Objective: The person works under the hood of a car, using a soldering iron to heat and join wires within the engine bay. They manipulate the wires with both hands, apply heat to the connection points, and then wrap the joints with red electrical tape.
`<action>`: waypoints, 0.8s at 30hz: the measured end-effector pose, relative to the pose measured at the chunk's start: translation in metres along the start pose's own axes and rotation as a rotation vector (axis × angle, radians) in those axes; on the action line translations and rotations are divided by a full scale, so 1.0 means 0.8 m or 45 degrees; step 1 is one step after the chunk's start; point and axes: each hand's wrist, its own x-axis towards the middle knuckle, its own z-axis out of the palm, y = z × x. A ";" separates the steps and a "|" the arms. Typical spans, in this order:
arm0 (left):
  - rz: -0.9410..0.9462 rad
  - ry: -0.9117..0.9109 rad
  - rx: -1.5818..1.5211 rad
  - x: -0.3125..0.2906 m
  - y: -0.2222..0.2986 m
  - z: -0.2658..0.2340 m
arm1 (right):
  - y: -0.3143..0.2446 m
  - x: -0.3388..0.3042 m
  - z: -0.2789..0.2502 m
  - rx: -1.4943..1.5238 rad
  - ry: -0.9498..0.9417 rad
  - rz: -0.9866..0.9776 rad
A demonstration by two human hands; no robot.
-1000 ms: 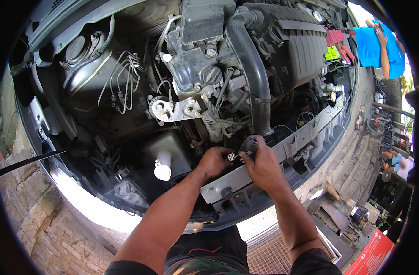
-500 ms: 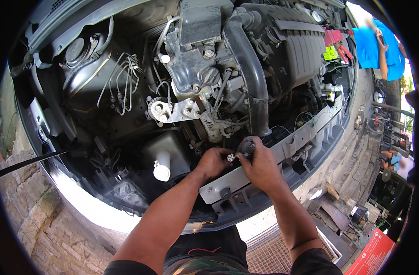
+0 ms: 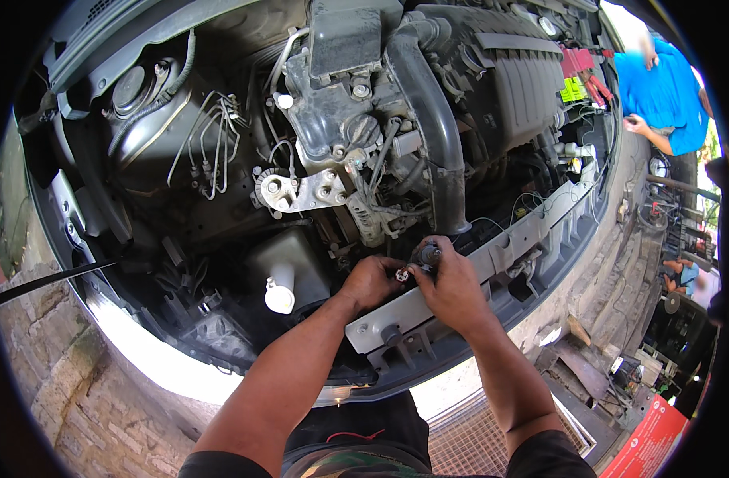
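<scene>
Over the front crossbar of an open car engine bay, both my hands work close together. My left hand is closed, its fingertips pinching a small round part with a pale, ribbed-looking end; its kind is too small to tell. My right hand curls around a dark, roundish part with a grey body, thumb and fingers against it. The two parts are nearly touching; whether they are joined I cannot tell. Just beyond my hands ends a black air intake pipe.
A white-capped reservoir stands left of my left forearm. The engine and a black ribbed housing fill the far side. A thin wire runs along the crossbar. A black rod crosses at left. A person in blue stands far right.
My hands stay in almost the same place. The dark part in my right hand has turned slightly, and the small part's pale end looks darker. The person in blue has lowered an arm.
</scene>
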 end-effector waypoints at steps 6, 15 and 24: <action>-0.049 -0.027 0.053 0.003 -0.006 0.001 | -0.004 0.003 0.014 -0.194 0.033 -0.007; 0.186 -0.185 0.329 0.021 -0.049 -0.008 | -0.008 -0.008 0.017 -0.295 0.017 -0.109; 0.312 -0.120 0.143 0.024 -0.038 -0.006 | -0.077 -0.052 -0.090 -0.234 -0.259 0.195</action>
